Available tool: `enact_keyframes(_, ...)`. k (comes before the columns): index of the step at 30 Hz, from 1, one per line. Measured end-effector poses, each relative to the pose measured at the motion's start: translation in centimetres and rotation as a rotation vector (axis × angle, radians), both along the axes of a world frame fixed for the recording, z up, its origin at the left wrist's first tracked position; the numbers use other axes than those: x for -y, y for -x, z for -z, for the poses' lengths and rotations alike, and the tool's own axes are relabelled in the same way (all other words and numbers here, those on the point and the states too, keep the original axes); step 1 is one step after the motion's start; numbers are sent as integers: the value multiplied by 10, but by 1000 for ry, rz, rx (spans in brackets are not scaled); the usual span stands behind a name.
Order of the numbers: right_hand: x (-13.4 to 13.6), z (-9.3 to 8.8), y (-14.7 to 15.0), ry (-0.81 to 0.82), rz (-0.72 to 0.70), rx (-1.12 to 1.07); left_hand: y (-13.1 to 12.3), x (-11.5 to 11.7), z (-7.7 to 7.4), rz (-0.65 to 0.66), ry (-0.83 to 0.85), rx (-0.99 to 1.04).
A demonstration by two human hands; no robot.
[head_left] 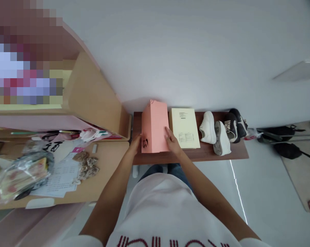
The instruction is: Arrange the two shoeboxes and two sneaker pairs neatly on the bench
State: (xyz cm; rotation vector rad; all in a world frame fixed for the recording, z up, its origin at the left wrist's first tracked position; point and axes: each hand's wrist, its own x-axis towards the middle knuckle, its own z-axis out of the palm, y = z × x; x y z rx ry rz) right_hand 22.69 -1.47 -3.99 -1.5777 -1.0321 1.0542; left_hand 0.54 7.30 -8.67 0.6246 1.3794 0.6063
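Note:
A pink box (155, 125) stands on a low dark wooden shelf (216, 156) against the white wall. My left hand (135, 143) presses against the box's left side, near its lower edge. My right hand (172, 140) lies on its right side with fingers curled onto the front face. Both hands grip the box between them. A pale yellow box (184, 128) with a printed label lies flat just right of it, touching or nearly touching the pink one.
A white sneaker (207, 127), a second one on its side (222, 138) and dark sneakers (234, 124) sit on the shelf's right part. At left, a desk (106, 161) carries papers, plastic bags and keys. Black bags (286, 139) lie on the floor, far right.

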Motion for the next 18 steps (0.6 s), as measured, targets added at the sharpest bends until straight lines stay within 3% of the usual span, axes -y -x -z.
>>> enact_keyframes(8, 3, -2, -25, 50, 58, 144, -14, -5, 27, 38, 328, 236)
enact_keyframes(13, 5, -8, -19, 137, 112, 116, 0, 3, 30, 11, 219, 293)
enact_keyframes(18, 2, -16, -18, 179, 94, 70, 13, 15, 22, -78, 123, 349)
